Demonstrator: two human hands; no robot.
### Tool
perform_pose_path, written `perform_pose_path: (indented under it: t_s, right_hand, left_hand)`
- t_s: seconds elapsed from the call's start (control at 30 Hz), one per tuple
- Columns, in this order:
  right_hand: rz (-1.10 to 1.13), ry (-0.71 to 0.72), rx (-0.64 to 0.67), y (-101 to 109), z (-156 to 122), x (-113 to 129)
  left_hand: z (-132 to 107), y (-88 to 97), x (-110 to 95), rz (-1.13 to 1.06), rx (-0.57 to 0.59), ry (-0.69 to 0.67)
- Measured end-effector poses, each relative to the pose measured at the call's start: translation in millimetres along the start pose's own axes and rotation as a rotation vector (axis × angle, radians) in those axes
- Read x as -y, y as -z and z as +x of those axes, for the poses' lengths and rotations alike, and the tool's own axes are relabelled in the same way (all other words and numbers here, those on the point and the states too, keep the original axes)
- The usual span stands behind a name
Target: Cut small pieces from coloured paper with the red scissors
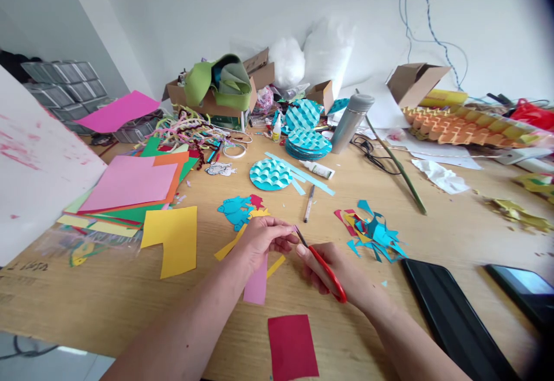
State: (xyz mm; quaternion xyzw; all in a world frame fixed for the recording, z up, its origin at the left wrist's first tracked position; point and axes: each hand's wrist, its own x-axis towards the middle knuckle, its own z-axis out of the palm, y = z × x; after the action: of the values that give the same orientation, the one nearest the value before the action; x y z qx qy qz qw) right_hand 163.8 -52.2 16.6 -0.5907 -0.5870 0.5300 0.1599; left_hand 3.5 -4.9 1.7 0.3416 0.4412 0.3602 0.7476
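Observation:
My right hand (322, 265) is closed around the red handles of a pair of scissors (325, 271), whose blades point up and to the left. At the blade tips, my left hand (269, 236) pinches a small piece of pink paper (295, 228), mostly hidden by the fingers. Below the left hand lies a pink paper strip (255, 283), with yellow strips (276, 266) beside it. Blue fish cutouts (236, 212) and a red cutout (257, 201) rest just beyond the left hand. Nearer to me is a dark red paper square (293, 346).
Paper scraps (376, 234) lie right of the scissors, near a black phone (454, 317). A pen (309, 203), a wavy blue disc (271, 174) and a glue tube (318, 169) lie ahead. Coloured sheets (130, 185) and yellow paper (179, 236) are at left; a steel bottle (351, 124) stands behind.

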Motion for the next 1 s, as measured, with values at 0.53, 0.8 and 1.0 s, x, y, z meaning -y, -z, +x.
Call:
perform_pose_path:
  t_s: [0.53, 0.8, 1.0]
  right_hand:
    - [-0.019, 0.002, -0.018, -1, 1, -3]
    - [-0.023, -0.011, -0.034, -1, 3, -5]
    - [-0.048, -0.037, -0.06, -1, -1, 5]
  left_hand:
    - [-1, -0.8, 0, 0.013, 0.004, -0.006]
    - [-1, -0.4, 1, 0.011, 0.006, -0.013]
    - [0, -0.3, 1, 0.004, 0.006, 0.0]
